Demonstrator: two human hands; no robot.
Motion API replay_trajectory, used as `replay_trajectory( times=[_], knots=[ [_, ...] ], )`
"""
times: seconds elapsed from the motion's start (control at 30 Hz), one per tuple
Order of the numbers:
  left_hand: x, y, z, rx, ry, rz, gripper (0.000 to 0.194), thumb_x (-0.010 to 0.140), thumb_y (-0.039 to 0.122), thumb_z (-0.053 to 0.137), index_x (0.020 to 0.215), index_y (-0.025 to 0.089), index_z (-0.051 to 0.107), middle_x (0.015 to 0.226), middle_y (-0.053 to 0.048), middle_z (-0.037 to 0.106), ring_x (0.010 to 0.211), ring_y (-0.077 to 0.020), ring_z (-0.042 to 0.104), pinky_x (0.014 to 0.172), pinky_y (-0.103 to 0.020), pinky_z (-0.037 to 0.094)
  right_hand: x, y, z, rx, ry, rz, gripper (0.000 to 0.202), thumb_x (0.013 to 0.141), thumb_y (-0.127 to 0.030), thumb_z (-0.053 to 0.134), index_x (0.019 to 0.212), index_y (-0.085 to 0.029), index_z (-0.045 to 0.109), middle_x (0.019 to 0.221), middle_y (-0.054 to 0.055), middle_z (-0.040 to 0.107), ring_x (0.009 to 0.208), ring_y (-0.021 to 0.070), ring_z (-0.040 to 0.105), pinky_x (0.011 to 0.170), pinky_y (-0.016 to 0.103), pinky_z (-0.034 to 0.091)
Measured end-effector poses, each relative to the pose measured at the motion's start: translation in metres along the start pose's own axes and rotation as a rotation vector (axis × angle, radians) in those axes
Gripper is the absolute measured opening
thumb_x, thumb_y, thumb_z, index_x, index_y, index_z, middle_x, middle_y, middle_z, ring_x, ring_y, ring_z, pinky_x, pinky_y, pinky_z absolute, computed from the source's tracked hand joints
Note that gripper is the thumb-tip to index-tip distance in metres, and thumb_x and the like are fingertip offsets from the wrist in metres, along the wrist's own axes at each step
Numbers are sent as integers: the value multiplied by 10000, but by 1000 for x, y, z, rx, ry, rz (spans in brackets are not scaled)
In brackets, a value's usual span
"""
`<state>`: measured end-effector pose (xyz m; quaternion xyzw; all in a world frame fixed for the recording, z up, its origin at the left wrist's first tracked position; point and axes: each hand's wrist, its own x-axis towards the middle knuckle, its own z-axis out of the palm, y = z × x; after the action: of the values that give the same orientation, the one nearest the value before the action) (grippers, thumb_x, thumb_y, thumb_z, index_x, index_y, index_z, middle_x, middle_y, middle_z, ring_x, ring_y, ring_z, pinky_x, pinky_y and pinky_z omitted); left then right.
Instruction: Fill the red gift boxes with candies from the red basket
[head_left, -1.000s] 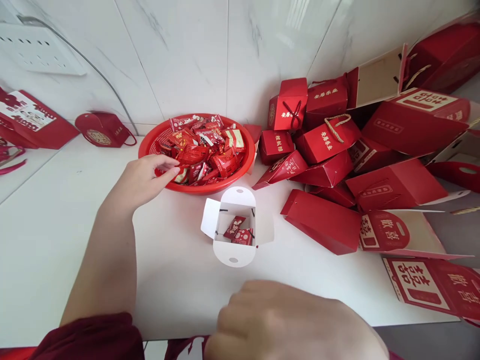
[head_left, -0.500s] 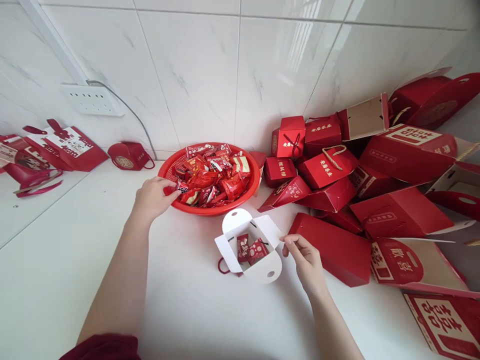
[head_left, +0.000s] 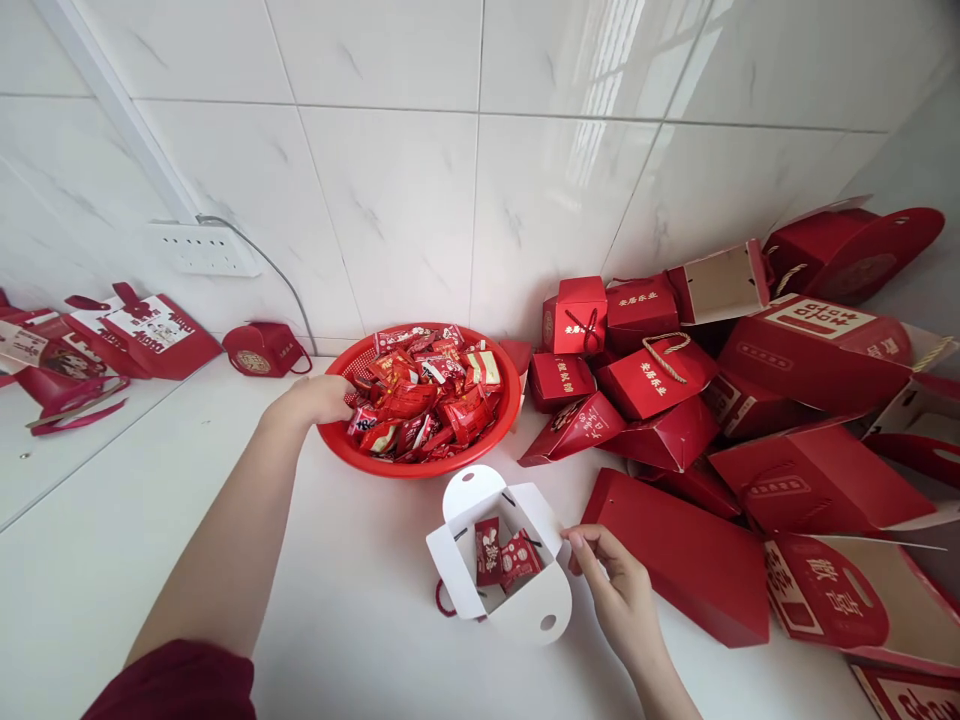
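Note:
My left hand [head_left: 315, 402] reaches over the left rim of a red plastic basket [head_left: 360, 463], its fingertips among wrapped candies [head_left: 409, 395]. Those fingertips are mostly hidden, so its grip is unclear. In front of the basket stands a small gift box [head_left: 461, 575], white inside, with its flaps spread open. Two red-wrapped candies [head_left: 501, 555] lie at its bottom. A dark red cord loop sticks out at its left side. My right hand [head_left: 619, 585] pinches the edge of the box's right flap between thumb and fingers.
Many red gift boxes [head_left: 660, 375] are piled at the right, one long red box [head_left: 675, 550] just beyond my right hand. A small red box [head_left: 264, 350] and red bags [head_left: 150, 335] stand at the left by the tiled wall. A wall socket [head_left: 204, 249] is above.
The view has tilted up, so everything sits lower. My left hand has moved further over the basket rim, its fingers now down among the candies. My right hand stays at the box flap.

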<state>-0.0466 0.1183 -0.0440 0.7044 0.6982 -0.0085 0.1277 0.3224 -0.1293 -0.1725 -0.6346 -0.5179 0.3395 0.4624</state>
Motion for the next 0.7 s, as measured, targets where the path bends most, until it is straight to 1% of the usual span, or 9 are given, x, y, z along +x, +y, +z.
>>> replay_trajectory(
  times=[0.07, 0.13, 0.2, 0.3, 0.4, 0.43, 0.57, 0.63, 0.7],
  knots=[
    [20, 10, 4, 41, -61, -24, 164, 436, 192, 748, 588, 209, 690, 718, -100, 736, 979, -421, 655, 976, -522, 417, -1, -1, 0, -22, -4, 0, 355, 935, -532, 507, 881, -212, 652, 705, 5, 617, 680, 171, 588, 662, 256, 455],
    [36, 21, 13, 77, -104, -53, 186, 392, 193, 778, 533, 199, 658, 761, -136, 740, 1084, -495, 594, 982, -609, 365, -1, -1, 1, -41, -3, 6, 347, 937, -528, 504, 895, -219, 655, 734, 10, 639, 693, 174, 604, 651, 249, 461],
    [44, 28, 22, 106, -124, -80, 183, 395, 191, 777, 497, 196, 625, 805, -167, 740, 1158, -543, 530, 957, -655, 348, -2, -2, 1, -57, 1, 6, 339, 938, -522, 504, 910, -222, 658, 762, 16, 660, 704, 177, 619, 646, 246, 470],
    [46, 30, 26, 123, -123, -83, 118, 460, 173, 719, 481, 199, 605, 776, -186, 724, 1145, -516, 552, 949, -629, 368, -4, -3, 0, -73, 11, -14, 332, 939, -513, 507, 912, -222, 664, 785, 24, 677, 702, 178, 627, 637, 242, 485],
    [38, 23, 16, 105, -104, -29, 53, 496, 188, 686, 528, 200, 647, 760, -180, 718, 1084, -454, 610, 959, -551, 397, -5, -4, -1, -83, 15, -45, 321, 941, -500, 508, 906, -223, 668, 794, 26, 683, 696, 175, 628, 620, 235, 494],
    [34, 19, 10, 95, -94, -6, 68, 498, 212, 696, 562, 205, 672, 768, -168, 722, 1068, -439, 623, 951, -519, 414, -5, -5, -2, -85, 12, -54, 318, 943, -496, 507, 908, -225, 669, 794, 25, 682, 691, 172, 626, 602, 231, 492],
    [18, 5, -15, 55, -43, 55, 292, 511, 412, 755, 742, 234, 744, 844, -104, 742, 982, -377, 666, 876, -408, 481, -6, -8, -3, -89, -10, -88, 310, 952, -482, 497, 905, -228, 670, 777, 28, 674, 678, 172, 617, 518, 222, 462],
    [10, 2, -24, -66, 10, 71, 382, 546, 492, 753, 832, 238, 750, 914, -80, 750, 959, -340, 677, 852, -374, 504, -7, -10, -3, -85, -16, -113, 310, 957, -473, 491, 900, -228, 670, 770, 35, 670, 673, 175, 613, 494, 223, 450],
    [1, 4, -29, -347, 66, 96, 442, 560, 509, 773, 902, 230, 743, 970, -65, 752, 948, -310, 685, 825, -348, 532, -8, -11, -3, -81, -16, -134, 307, 961, -465, 487, 901, -227, 671, 779, 41, 672, 667, 176, 607, 481, 226, 445]
  ],
)
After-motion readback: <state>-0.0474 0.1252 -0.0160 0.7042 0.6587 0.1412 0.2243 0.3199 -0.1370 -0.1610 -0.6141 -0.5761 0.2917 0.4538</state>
